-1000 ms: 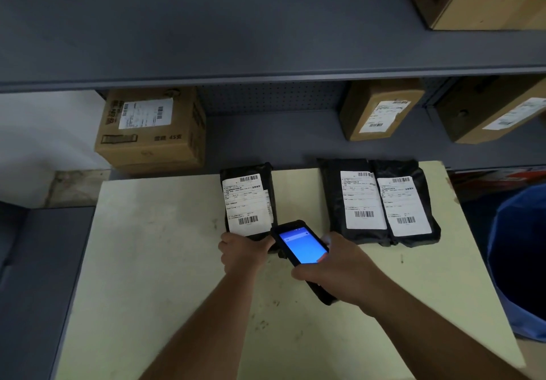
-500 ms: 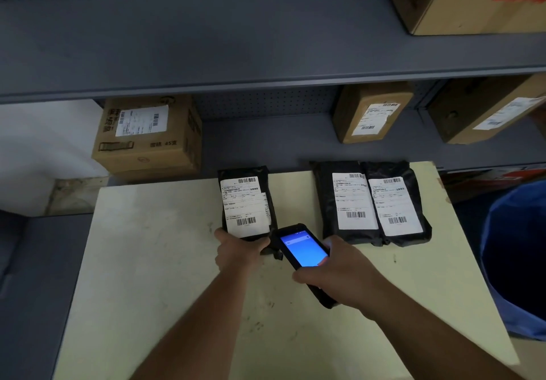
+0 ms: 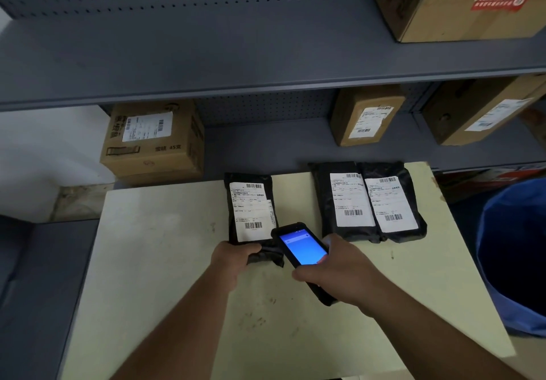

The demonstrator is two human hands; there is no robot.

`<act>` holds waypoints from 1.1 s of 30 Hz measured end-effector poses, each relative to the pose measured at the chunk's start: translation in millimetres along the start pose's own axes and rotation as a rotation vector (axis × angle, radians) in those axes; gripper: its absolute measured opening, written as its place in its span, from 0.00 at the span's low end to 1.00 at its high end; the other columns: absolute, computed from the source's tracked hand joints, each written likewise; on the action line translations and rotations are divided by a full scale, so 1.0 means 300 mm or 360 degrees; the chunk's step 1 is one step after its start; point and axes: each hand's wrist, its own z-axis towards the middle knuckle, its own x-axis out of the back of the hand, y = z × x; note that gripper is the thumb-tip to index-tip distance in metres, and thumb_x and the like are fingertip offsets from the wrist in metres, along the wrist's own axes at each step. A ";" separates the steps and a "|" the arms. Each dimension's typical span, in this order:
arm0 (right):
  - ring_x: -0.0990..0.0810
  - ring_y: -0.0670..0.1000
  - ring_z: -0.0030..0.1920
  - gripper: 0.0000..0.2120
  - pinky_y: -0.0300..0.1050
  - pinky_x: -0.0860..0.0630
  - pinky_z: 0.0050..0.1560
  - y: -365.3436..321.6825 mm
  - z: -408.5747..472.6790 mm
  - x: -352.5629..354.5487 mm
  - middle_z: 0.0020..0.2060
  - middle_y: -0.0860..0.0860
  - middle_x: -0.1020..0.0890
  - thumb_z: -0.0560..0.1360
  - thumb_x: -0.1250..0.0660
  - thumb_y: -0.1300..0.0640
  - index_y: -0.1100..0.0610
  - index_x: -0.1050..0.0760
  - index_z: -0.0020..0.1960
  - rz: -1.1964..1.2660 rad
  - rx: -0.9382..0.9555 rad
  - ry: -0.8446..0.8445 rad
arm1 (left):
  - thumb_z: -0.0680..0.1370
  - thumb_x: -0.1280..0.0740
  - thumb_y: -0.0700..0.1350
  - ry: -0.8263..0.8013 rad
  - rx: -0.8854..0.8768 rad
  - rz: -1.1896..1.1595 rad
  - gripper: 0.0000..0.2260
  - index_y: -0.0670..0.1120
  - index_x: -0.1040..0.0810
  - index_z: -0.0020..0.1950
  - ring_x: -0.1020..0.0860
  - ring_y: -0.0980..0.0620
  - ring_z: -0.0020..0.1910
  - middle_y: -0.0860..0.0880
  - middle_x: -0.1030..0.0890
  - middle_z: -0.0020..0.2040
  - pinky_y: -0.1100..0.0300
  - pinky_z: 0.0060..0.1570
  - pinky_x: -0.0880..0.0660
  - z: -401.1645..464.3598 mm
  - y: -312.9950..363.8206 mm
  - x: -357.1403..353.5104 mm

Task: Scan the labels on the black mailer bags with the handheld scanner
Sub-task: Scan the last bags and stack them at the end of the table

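Observation:
Three black mailer bags with white barcode labels lie on a pale table (image 3: pixel 165 261). My left hand (image 3: pixel 233 258) grips the near end of the left mailer bag (image 3: pixel 251 211). My right hand (image 3: pixel 339 273) holds the black handheld scanner (image 3: pixel 301 246), its blue screen lit and its top end next to that bag's lower barcode. Two more mailer bags (image 3: pixel 348 202) (image 3: pixel 393 202) lie side by side, touching, to the right at the table's far edge.
Grey metal shelving stands behind the table. A labelled cardboard box (image 3: pixel 153 143) sits at the back left; two more boxes (image 3: pixel 366 116) (image 3: pixel 484 113) are on the lower shelf and another (image 3: pixel 461 1) on the upper one. A blue bin (image 3: pixel 514 255) stands to the right.
My left hand has closed more firmly over the near end of the left bag. The scanner stays beside its label. The view has tilted slightly upward.

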 end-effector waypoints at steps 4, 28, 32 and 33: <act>0.19 0.51 0.36 0.24 0.43 0.24 0.32 -0.001 -0.029 -0.019 0.44 0.51 0.18 0.65 0.20 0.48 0.53 0.27 0.54 -0.0018 0.0016 -0.0014 | 0.59 0.19 0.43 -0.0074 -0.0114 -0.0030 0.19 0.46 0.12 0.49 0.11 0.43 0.47 0.45 0.10 0.46 0.42 0.60 0.17 -0.015 -0.040 0.036; 0.13 0.55 0.49 0.26 0.48 0.20 0.42 -0.152 -0.164 -0.146 0.48 0.51 0.17 0.61 0.21 0.42 0.52 0.24 0.52 -0.0287 0.0159 -0.0144 | 0.60 0.21 0.48 0.0128 -0.0573 -0.0104 0.31 0.53 0.19 0.63 0.13 0.51 0.53 0.55 0.12 0.54 0.45 0.59 0.17 -0.111 -0.036 0.296; 0.12 0.56 0.49 0.28 0.49 0.19 0.42 -0.158 -0.161 -0.155 0.48 0.52 0.16 0.59 0.21 0.40 0.52 0.24 0.52 -0.0300 0.0154 -0.0140 | 0.60 0.21 0.46 0.0156 -0.0577 -0.0133 0.30 0.51 0.18 0.62 0.13 0.50 0.53 0.54 0.11 0.53 0.44 0.59 0.17 -0.118 -0.031 0.310; 0.13 0.55 0.47 0.28 0.49 0.19 0.42 -0.159 -0.160 -0.156 0.48 0.52 0.16 0.59 0.21 0.40 0.52 0.24 0.52 -0.0296 0.0157 -0.0139 | 0.60 0.21 0.46 0.0145 -0.0590 -0.0127 0.30 0.51 0.18 0.62 0.13 0.50 0.53 0.54 0.11 0.54 0.44 0.59 0.17 -0.113 -0.030 0.313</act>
